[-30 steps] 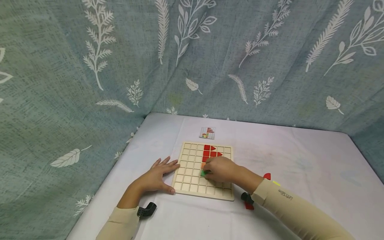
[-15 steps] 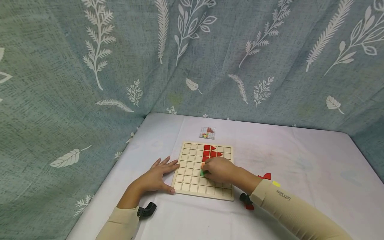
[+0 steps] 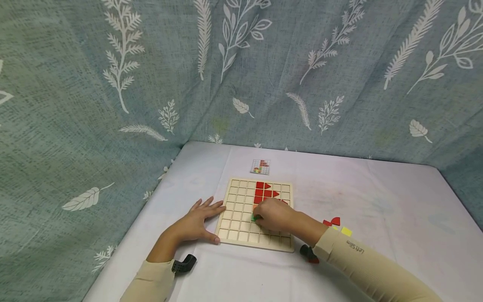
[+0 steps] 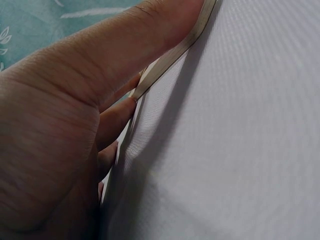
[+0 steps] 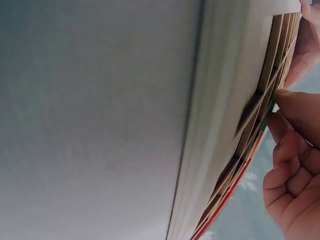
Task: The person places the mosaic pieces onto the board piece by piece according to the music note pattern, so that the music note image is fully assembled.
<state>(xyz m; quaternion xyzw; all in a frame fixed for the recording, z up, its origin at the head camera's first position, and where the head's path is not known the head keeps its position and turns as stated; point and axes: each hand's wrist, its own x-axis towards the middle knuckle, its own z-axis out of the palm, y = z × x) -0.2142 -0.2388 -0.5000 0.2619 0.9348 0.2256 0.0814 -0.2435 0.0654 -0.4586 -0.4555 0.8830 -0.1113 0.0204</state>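
Note:
A wooden grid board point(image 3: 238, 237) lies on the table, and red pieces point(image 3: 260, 185), squares and pointed ones, fill cells near its top. Below them an orange tile point(image 3: 255, 206) is partly covered by my right hand point(image 3: 277, 214). That hand pinches a green tile point(image 3: 253, 217) at a cell, its thumb and index finger meeting on the tile point(image 5: 270, 109) in the right wrist view. My left hand point(image 3: 196, 221) rests with spread fingers along the board's left edge. In the left wrist view its thumb point(image 4: 150, 30) lies against the wooden rim point(image 4: 172, 60).
A small pattern card point(image 3: 260, 167) lies behind the board. Beside my right forearm are loose red pieces point(image 3: 335, 221) and a yellow tile point(image 3: 346, 231). Another red piece point(image 3: 313, 260) shows below the black wrist camera point(image 3: 307, 252). A leaf-patterned cloth point(image 3: 279, 75) hangs behind the table.
My right hand and forearm have shifted slightly left, uncovering more of the loose red and yellow pieces. The green tile stays at the same cell. My left hand has not moved.

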